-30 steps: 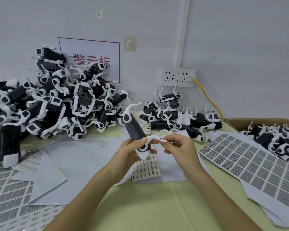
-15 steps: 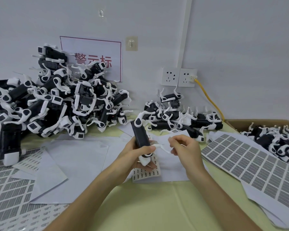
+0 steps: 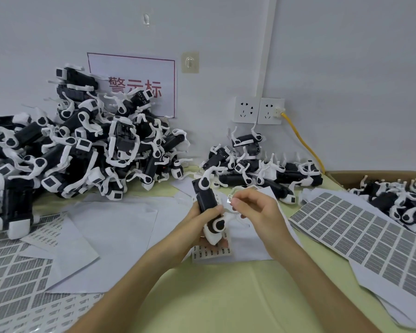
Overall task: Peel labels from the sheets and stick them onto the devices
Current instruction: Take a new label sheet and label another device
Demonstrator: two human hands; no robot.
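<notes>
Brought closer since the earlier frame, the right hand [image 3: 257,210] is seen just beside the device [image 3: 205,200], a small label [image 3: 229,200] pinched between thumb and forefinger. The device is gripped nearly upright over the table [image 3: 226,296] by the left hand [image 3: 197,227], fingers curled round it. Label sheets [image 3: 358,234] are spread alongside; further devices [image 3: 82,152] are heaped against the wall [image 3: 346,68].

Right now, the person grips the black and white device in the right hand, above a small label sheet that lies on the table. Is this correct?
Not quite: the left hand grips the device, while the right hand pinches a small label beside it. The head view shows this. The device is indeed above the small label sheet on the table.
</notes>
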